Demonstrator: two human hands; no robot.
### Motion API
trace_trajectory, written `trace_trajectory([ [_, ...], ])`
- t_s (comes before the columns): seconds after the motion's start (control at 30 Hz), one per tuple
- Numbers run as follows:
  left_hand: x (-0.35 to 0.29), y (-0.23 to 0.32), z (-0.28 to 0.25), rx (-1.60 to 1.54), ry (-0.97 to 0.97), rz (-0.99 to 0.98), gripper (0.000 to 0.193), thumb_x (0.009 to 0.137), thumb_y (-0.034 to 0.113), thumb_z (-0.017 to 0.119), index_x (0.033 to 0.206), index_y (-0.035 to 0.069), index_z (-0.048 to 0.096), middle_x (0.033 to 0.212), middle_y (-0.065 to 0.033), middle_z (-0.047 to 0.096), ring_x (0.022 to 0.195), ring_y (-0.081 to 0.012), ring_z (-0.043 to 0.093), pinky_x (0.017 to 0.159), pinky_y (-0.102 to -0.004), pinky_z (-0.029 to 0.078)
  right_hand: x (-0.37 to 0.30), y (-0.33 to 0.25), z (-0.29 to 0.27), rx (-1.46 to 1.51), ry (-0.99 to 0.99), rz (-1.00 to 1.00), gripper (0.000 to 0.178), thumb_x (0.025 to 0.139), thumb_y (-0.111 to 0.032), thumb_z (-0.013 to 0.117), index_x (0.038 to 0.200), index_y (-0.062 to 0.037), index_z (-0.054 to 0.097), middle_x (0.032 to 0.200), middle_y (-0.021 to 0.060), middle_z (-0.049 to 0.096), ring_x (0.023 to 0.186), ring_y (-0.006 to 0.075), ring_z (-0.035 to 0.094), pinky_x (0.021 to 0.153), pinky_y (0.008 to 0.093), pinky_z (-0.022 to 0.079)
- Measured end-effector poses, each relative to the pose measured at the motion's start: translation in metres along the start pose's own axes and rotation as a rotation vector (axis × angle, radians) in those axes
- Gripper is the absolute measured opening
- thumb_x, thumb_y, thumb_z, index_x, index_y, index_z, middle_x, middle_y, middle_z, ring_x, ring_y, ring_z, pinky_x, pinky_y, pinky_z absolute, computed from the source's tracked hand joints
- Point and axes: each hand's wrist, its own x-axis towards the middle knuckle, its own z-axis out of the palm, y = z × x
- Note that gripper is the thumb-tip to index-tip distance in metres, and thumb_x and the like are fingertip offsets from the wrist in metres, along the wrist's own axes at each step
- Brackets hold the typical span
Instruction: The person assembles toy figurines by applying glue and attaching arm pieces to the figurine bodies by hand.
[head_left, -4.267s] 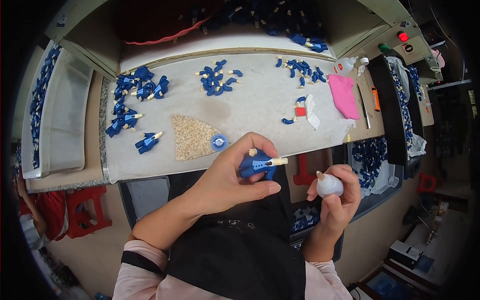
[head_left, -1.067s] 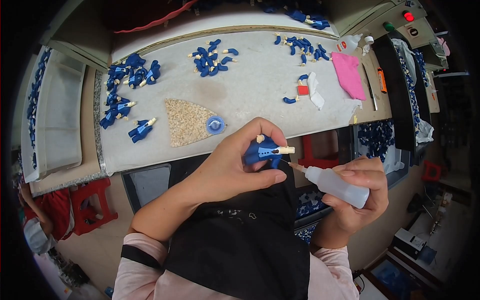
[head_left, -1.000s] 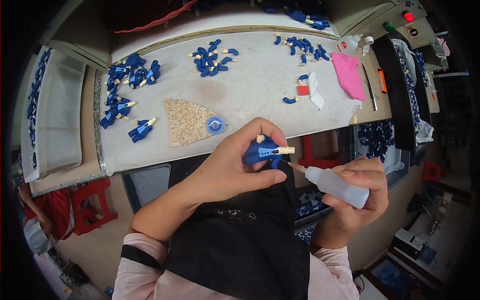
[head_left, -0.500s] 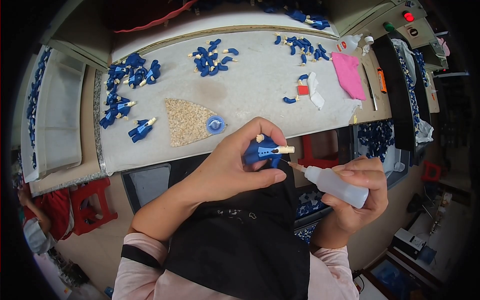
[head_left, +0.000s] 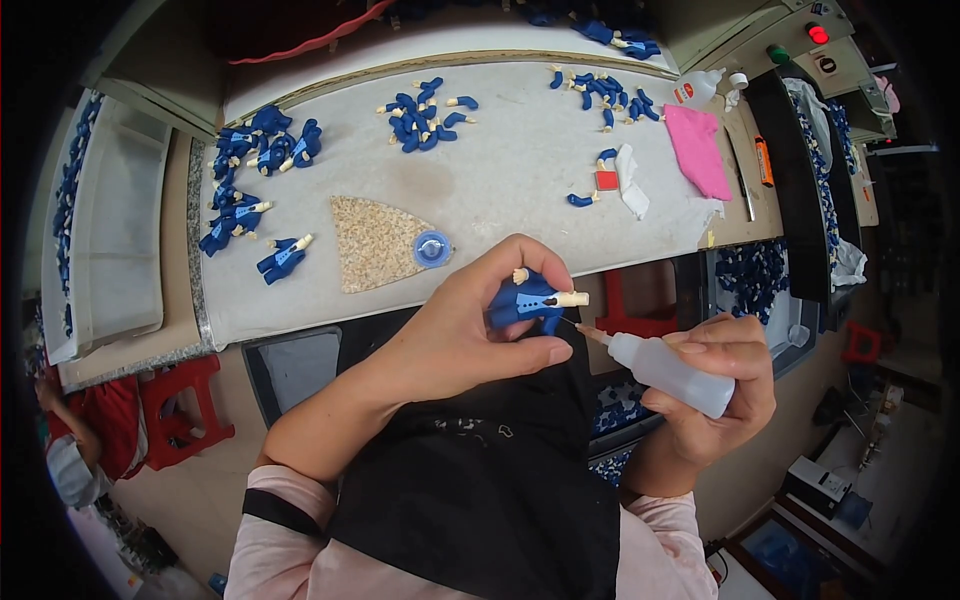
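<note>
Above my lap, just off the bench's front edge, my left hand [head_left: 470, 325] grips a small blue toy figure body [head_left: 532, 300] between thumb and fingers. The figure has a light-blue front and a cream neck pointing right; no head shows on it. My right hand [head_left: 715, 385] is closed round a translucent squeeze bottle [head_left: 680, 372]. Its thin needle tip reaches to the figure's lower side, by the blue arm; whether it touches I cannot tell. On the bench nearby lie a speckled tan stone slab [head_left: 375, 245] and a round blue cap-like dish [head_left: 431, 249] at the slab's tip.
Piles of figure bodies [head_left: 270, 150] lie at the bench's left, loose blue arms [head_left: 415, 120] at the back middle and more arms [head_left: 610, 95] farther right. A pink cloth [head_left: 697, 150], white tissue [head_left: 630, 182] and orange marker [head_left: 764, 161] are at the right. A red stool [head_left: 188, 412] stands lower left.
My right hand and the bottle have shifted very slightly. My left hand and the figure stay in place.
</note>
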Motion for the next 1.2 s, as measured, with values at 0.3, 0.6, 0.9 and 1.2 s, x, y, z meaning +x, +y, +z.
trace_trajectory([
  [0.3, 0.003, -0.002, -0.001, -0.018, 0.037, -0.021, 0.040, 0.067, 0.001, 0.071, 0.096, 0.011, 0.046, 0.079, 0.0057, 0.044, 0.064, 0.0006, 0.040, 0.056, -0.0121, 0.032, -0.005, 0.006, 0.000, 0.204, 0.232, 0.013, 0.042, 0.057, -0.019, 0.081, 0.084, -0.0022, 0.054, 0.079, 0.0124, 0.056, 0.064, 0.0173, 0.055, 0.056, 0.0249, 0.042],
  [0.6, 0.004, -0.010, 0.000, -0.163, 0.172, 0.136, 0.031, 0.078, 0.007, 0.062, 0.103, 0.010, 0.044, 0.081, 0.0035, 0.045, 0.070, -0.0020, 0.041, 0.061, -0.0158, 0.033, 0.007, 0.090, -0.015, 0.262, 0.356, 0.323, 0.037, 0.067, 0.003, 0.067, 0.096, -0.0018, 0.044, 0.096, 0.0116, 0.054, 0.088, 0.0169, 0.053, 0.081, 0.0263, 0.041],
  [0.9, 0.000, -0.021, -0.004, -0.301, 0.268, 0.319, 0.019, 0.090, 0.012, 0.040, 0.109, 0.006, 0.043, 0.094, -0.0031, 0.048, 0.081, -0.0079, 0.044, 0.076, -0.0218, 0.036, 0.027, 0.173, -0.001, -0.140, 0.345, 0.307, 0.043, 0.072, 0.002, 0.065, 0.110, 0.0013, 0.046, 0.102, 0.0100, 0.054, 0.093, 0.0167, 0.054, 0.080, 0.0281, 0.044],
  [1.2, -0.001, -0.016, 0.004, -0.344, 0.384, 0.363, 0.031, 0.088, 0.009, 0.046, 0.118, 0.003, 0.041, 0.110, -0.0081, 0.050, 0.099, -0.0102, 0.048, 0.087, -0.0245, 0.037, -0.002, 0.031, 0.046, 0.054, 0.088, 0.243, 0.033, 0.070, -0.004, 0.066, 0.101, 0.0020, 0.057, 0.082, 0.0101, 0.058, 0.072, 0.0167, 0.055, 0.066, 0.0271, 0.044],
])
